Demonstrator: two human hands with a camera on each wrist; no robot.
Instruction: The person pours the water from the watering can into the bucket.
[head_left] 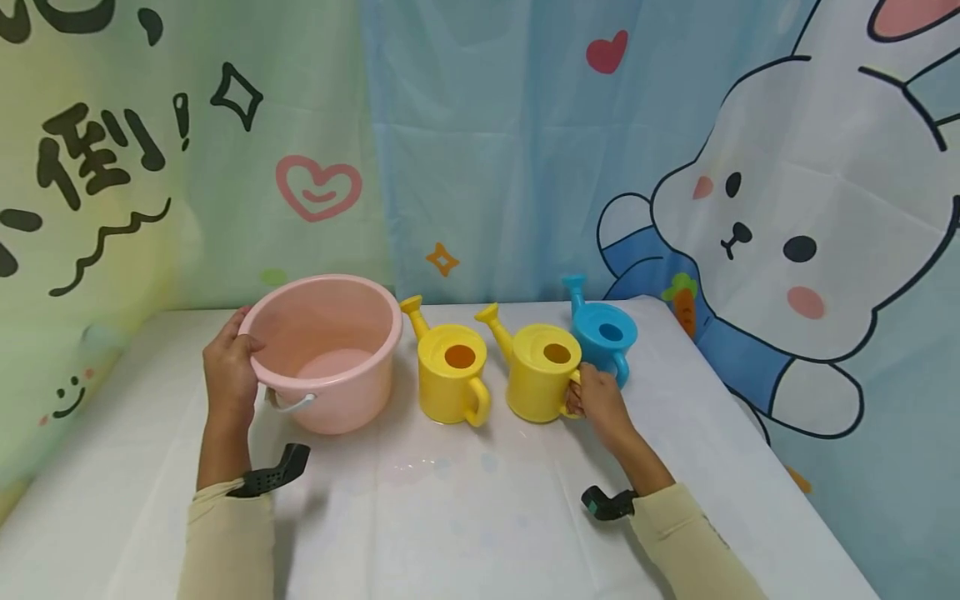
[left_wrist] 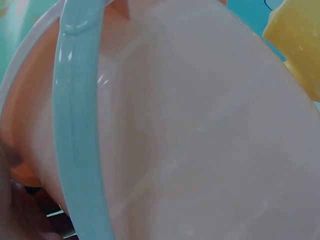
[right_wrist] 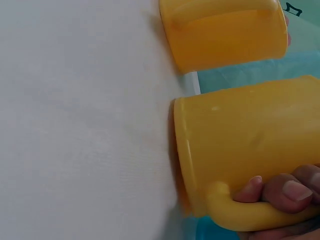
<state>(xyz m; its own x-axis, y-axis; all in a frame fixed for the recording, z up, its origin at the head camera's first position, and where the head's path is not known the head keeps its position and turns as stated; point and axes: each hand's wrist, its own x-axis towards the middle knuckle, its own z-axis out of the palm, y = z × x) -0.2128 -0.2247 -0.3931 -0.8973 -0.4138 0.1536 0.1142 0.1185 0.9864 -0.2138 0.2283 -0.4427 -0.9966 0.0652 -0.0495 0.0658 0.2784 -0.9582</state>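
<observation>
On the left of the white table, a pink bucket (head_left: 352, 396) stands with its mouth facing up, its pale handle (left_wrist: 77, 115) hanging down the side. My left hand (head_left: 231, 367) grips its rim, thumb over the inside edge. To the right are two yellow watering cans. My right hand (head_left: 602, 407) holds the handle of the right-hand yellow watering can (head_left: 534, 387), fingers (right_wrist: 292, 192) curled through it; the can's base is at the tabletop. The other yellow watering can (head_left: 438, 392) stands between it and the bucket. Close behind my right hand is a blue watering can (head_left: 592, 321), partly covered.
The white tabletop (head_left: 450, 517) has small wet drops in front of the cans. A printed cloth backdrop (head_left: 480, 167) hangs behind the table and along both sides. Each wrist carries a black camera mount (head_left: 273, 473).
</observation>
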